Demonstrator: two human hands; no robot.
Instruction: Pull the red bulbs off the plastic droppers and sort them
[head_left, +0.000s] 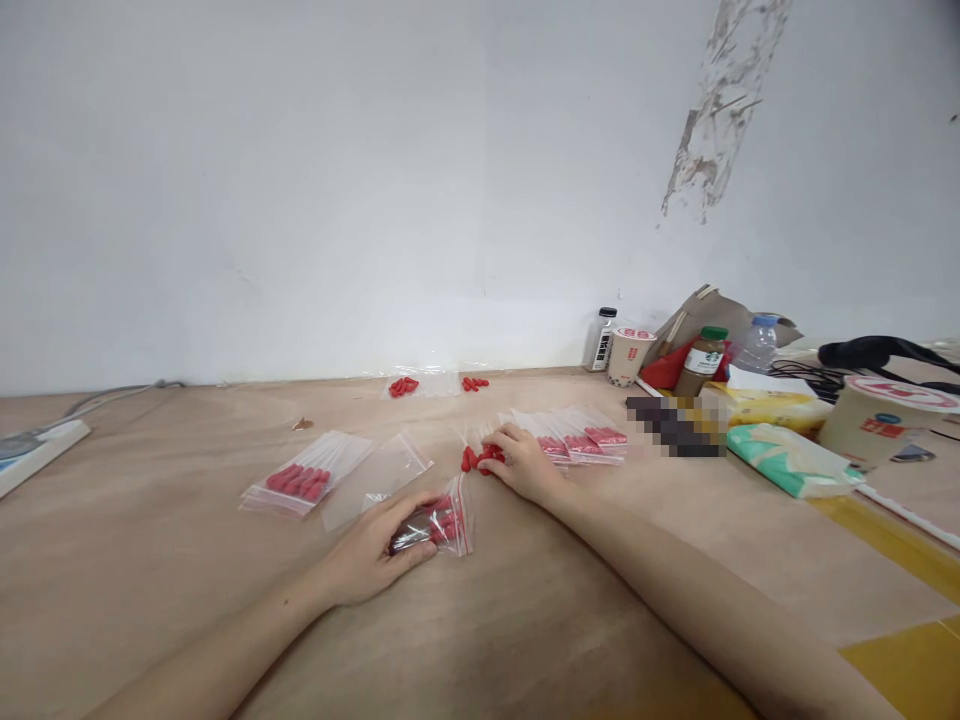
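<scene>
My left hand (382, 550) is closed around the side of a clear zip bag (448, 524) that has several small red pieces inside. Its thumb lies along the near edge, with the fingers over the far edge. Farther forward, my right hand (523, 462) reaches into a small pile of loose red pieces (470, 459), its fingertips pinched on one of them. The pieces look rounded and elongated; their exact kind is unclear. Left of the held bag lie flat, see-through bags (382, 468). Beyond those is a stack of filled zip bags (300, 480).
More filled bags (581, 440) fan out right of my right hand. Two small groups of red pieces, one on the left (403, 387), lie by the wall. A cup (631, 356), a green-capped bottle (701, 362) and tissue packs (791, 460) crowd the right. A power strip (45, 450) sits left.
</scene>
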